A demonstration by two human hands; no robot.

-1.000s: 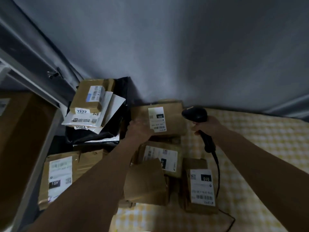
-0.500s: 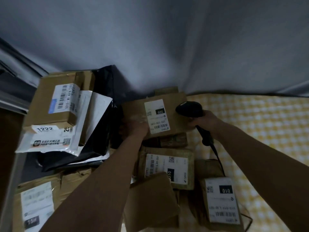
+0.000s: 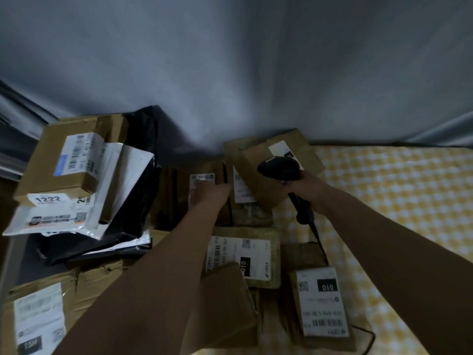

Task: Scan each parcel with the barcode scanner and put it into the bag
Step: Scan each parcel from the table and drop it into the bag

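My right hand (image 3: 305, 187) grips the black barcode scanner (image 3: 279, 168), whose head hangs over a tilted brown parcel (image 3: 258, 180) at the back of the pile. Its cable (image 3: 316, 234) trails down between the parcels. My left hand (image 3: 211, 193) lies on a darker brown parcel (image 3: 179, 196) just left of that one, fingers over its white label (image 3: 202, 178); blur hides whether they curl round it. The black bag (image 3: 135, 201) sits to the left, with a brown box (image 3: 51, 170) and white mailers (image 3: 58, 216) on it.
Several more labelled brown parcels (image 3: 245, 254) lie on the yellow checked cloth (image 3: 399, 206) near me. A large crumpled carton (image 3: 51, 311) stands at the lower left. A grey curtain (image 3: 256, 73) closes off the back.
My left hand has left the parcel labelled 220 and shifted left onto another parcel. The 220 parcel now lies tilted to the right under the scanner. The view has come closer.
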